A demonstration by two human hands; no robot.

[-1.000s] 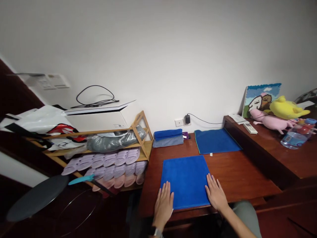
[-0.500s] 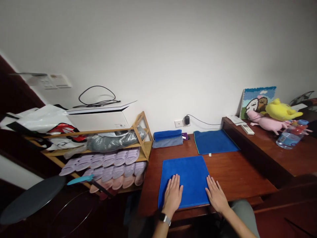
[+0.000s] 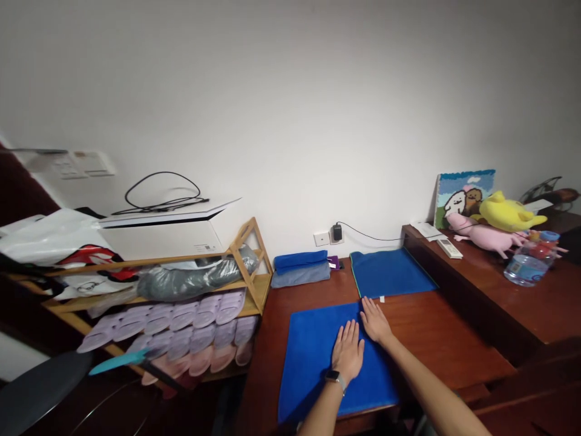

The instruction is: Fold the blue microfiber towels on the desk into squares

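Note:
A bright blue cloth [image 3: 308, 345] lies spread flat near the front edge of the wooden desk. My left hand [image 3: 348, 351] rests palm down on the cloth's middle, fingers stretched out, with a watch on its wrist. At the cloth's far right corner, my right hand [image 3: 376, 321] lies flat, fingers extended and partly covering that corner. Behind it, a darker blue cloth [image 3: 390, 272] with a green edge and a small white tag is laid out. Two rolled or folded cloths, one blue [image 3: 299, 261] and one grey-blue [image 3: 300, 275], sit by the wall.
On the left a wooden rack [image 3: 261, 290] holds several lilac slippers [image 3: 206, 310] and a white box [image 3: 163, 233]. A raised ledge on the right bears a remote control [image 3: 449, 248], plush toys [image 3: 508, 212] and a plastic bottle [image 3: 526, 269]. A black plug [image 3: 336, 231] sits in the wall socket.
My left hand has slid from the cloth's left edge to its middle. My right hand has moved from the right edge up to the far right corner. The view has tilted slightly.

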